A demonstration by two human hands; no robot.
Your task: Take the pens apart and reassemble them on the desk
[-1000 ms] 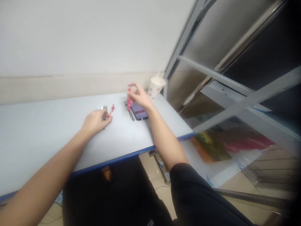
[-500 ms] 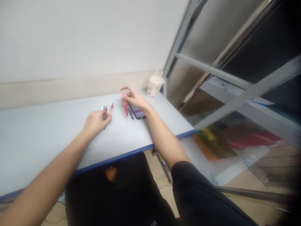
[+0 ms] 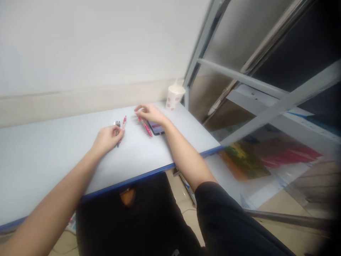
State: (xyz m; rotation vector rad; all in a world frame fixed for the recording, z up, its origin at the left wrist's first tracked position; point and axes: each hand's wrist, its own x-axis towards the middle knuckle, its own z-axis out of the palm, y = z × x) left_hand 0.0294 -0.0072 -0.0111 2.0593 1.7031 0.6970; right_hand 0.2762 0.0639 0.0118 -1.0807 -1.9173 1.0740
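Observation:
My left hand (image 3: 106, 139) rests on the table with thumb and fingers closed on a slim red and clear pen (image 3: 124, 121), which points away from me. Beside that pen, partly under the fingers, are grey pens (image 3: 117, 123); how many is hidden. My right hand (image 3: 151, 113) pinches the upper end of a second red pen (image 3: 147, 128). This pen slants down to the right, its lower end close to the tabletop. Just right of it, partly beneath my right wrist, lies a phone (image 3: 157, 128) with its screen lit.
A lidded paper cup (image 3: 174, 97) with a straw stands at the table's back right corner. The pale table (image 3: 53, 153) has a blue front edge and meets a wall behind. To the right rises a metal frame (image 3: 239, 76) with papers and coloured packets on a lower shelf.
The red pen in my right hand has tilted, its lower end swinging right toward the phone, over where a grey pen showed. My right hand has lowered slightly. The left hand has barely shifted.

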